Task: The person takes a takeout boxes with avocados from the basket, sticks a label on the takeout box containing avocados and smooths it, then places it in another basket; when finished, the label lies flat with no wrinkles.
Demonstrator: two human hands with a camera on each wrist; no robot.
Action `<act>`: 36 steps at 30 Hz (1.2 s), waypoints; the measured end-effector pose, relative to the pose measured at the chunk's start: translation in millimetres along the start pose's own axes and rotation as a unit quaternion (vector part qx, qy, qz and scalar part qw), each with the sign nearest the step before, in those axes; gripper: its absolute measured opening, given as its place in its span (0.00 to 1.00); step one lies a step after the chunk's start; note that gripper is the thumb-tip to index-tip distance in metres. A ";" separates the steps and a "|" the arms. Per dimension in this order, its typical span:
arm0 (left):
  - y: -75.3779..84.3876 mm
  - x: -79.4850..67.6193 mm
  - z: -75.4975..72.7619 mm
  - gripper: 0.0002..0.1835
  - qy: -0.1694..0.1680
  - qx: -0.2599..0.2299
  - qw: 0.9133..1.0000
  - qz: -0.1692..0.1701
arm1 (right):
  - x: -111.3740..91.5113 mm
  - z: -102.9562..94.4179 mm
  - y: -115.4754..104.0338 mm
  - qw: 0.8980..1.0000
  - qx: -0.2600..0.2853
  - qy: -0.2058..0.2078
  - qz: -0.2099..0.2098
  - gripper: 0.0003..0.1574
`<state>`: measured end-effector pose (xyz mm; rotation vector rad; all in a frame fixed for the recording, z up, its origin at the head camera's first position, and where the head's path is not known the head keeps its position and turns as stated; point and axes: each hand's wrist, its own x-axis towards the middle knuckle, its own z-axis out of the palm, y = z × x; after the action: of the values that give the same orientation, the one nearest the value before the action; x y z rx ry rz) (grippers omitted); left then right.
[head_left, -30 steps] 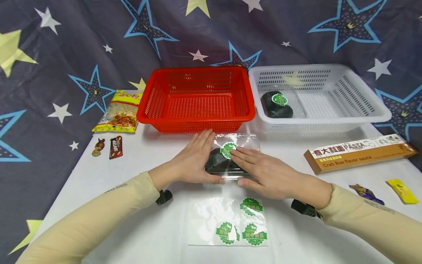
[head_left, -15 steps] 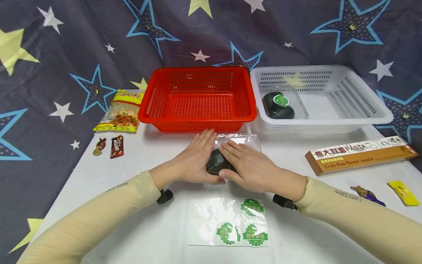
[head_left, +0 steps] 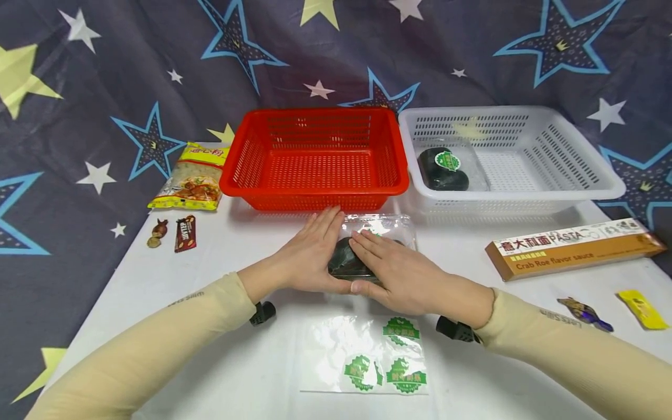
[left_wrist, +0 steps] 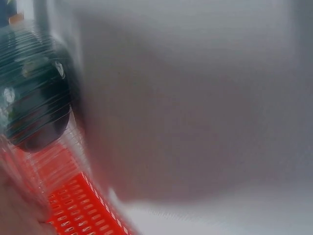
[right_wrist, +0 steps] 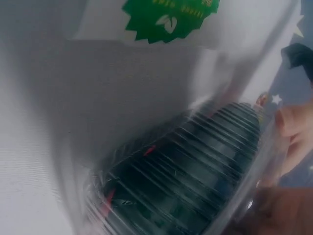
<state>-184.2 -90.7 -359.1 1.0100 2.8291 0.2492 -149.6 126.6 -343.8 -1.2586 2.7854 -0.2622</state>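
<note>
A clear plastic clamshell box with dark green rounded contents sits on the white table before the red basket. My left hand rests along the box's left side, fingers straight. Across the lid lies my right hand, its straight fingers covering most of a green round sticker; its thumb tip is beside the left thumb at the front edge. In the right wrist view the box's ribbed side shows close up. The left wrist view catches its dark contents at the left edge. Neither hand grips the box.
A sheet of green stickers lies in front. Behind are a red basket and a white basket holding a similar box. A pasta box and small wrapped sweets lie right; a yellow food bag stands left.
My right hand has slid left over the lid, from the sticker's right edge to on top of it, thumb now by the left thumb. The left hand stays in place.
</note>
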 end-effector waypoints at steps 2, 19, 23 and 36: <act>0.2 -0.3 -0.5 0.70 -0.004 0.002 1.000 0.000 | -3.5 -2.1 -0.8 1.000 0.016 -0.007 -0.007 0.49; 1.4 -1.2 -1.0 0.70 0.000 -0.007 1.000 0.005 | 9.3 3.1 3.0 0.999 -0.020 -0.016 0.030 0.50; 1.7 -0.4 0.6 0.69 0.003 -0.001 1.000 0.009 | 4.1 2.7 9.6 0.999 -0.030 -0.009 0.039 0.50; 3.3 0.3 1.4 0.70 0.007 0.012 1.000 -0.004 | -23.8 1.0 14.1 0.995 -0.091 0.029 0.016 0.53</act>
<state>-182.2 -87.9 -359.9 1.0049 2.8548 0.2224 -144.1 153.5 -347.5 -1.2603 2.9326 -0.0421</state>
